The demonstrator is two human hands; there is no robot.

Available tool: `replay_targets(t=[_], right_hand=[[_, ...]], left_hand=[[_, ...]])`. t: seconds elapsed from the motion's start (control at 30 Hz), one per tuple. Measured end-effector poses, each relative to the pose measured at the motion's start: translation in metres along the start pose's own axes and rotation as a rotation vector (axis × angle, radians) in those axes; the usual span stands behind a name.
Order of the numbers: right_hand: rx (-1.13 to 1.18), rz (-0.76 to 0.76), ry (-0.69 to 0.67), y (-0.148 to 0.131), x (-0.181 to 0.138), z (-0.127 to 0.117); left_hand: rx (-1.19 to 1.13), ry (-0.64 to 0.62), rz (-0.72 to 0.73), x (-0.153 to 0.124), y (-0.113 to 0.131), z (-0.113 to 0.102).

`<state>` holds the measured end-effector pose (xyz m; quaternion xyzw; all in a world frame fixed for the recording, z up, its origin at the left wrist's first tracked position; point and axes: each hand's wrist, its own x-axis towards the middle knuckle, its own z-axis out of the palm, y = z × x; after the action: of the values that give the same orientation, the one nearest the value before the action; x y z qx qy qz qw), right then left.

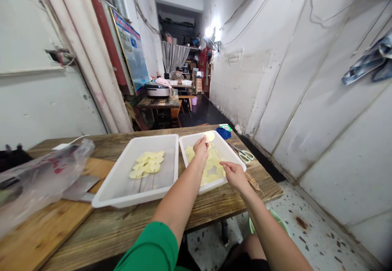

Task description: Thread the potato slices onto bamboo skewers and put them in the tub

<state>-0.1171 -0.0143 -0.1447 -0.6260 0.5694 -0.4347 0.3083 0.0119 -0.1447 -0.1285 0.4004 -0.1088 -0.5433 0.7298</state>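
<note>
My left hand (pixel 201 147) pinches a thin, pale yellow potato slice (pixel 210 135) above the far part of the right white tray (pixel 181 139). My right hand (pixel 234 173) is closed in a pinch over that tray's right side, with a thin wooden skewer (pixel 218 155) running from the fingertips toward the slice. Whether its tip touches the slice is too small to tell. Loose potato slices (pixel 211 178) lie beneath my hands. In the left white tray (pixel 122 195), several skewered potato slices (pixel 148 164) rest in a cluster, sticks toward me.
Bare skewers (pixel 253 182) and green-handled scissors (pixel 246 155) lie right of the trays, near a dark blue bundle (pixel 223 133). At left are a plastic bag (pixel 45 181), a cleaver (pixel 81 187) and a wooden board (pixel 52 230). A person (pixel 178 75) sits far back.
</note>
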Motion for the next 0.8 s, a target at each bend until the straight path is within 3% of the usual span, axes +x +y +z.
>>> replay_targets(t=[0.8], right_hand=[[-0.001,0.013,0.004,-0.0060,-0.0049,-0.0022]], left_hand=[[0.142,-0.008,0.207,0.0065,-0.0049,-0.0015]])
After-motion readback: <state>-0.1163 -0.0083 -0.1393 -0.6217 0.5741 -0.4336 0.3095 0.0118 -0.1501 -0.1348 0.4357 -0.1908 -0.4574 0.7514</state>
